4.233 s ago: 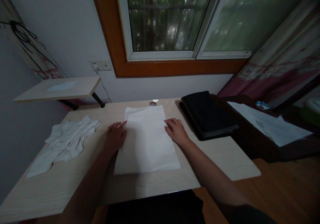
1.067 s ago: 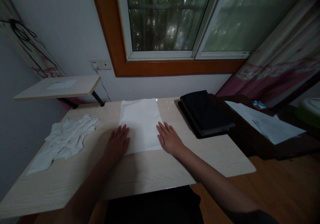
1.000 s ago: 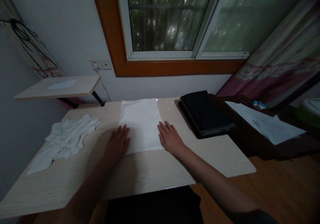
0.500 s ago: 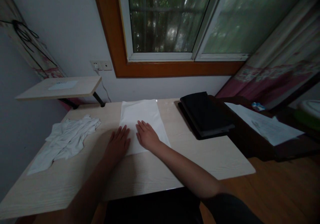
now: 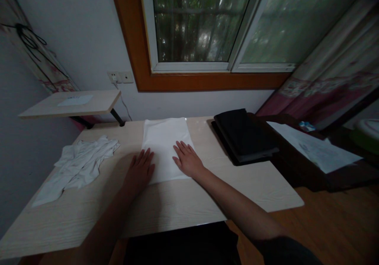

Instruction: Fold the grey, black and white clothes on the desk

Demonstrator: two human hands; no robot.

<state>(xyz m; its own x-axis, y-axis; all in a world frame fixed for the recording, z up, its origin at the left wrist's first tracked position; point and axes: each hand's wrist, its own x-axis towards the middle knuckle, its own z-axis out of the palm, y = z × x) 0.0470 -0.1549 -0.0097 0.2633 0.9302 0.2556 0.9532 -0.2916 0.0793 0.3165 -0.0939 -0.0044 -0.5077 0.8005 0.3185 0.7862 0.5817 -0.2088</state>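
A white cloth [image 5: 166, 132], folded into a flat rectangle, lies on the pale wooden table [image 5: 189, 202] in front of me. My left hand [image 5: 141, 168] rests flat on its left edge, fingers stretched out and pointing away from me. On the cloth's right side lies my right hand [image 5: 187, 158], palm down with the fingers a little apart. Neither hand grips anything. The cloth's lower corners are partly covered by my hands.
A crumpled white garment [image 5: 79, 162] lies at the table's left, below a small raised shelf [image 5: 97, 105]. Folded black cloth [image 5: 239, 134] is stacked at the right. Beyond the table's right edge, a white sheet [image 5: 314, 146] lies on a dark surface. A window [image 5: 201, 28] is behind.
My right hand has slid to the right across the cloth, from near its middle to its right edge. My left hand has stayed in place.
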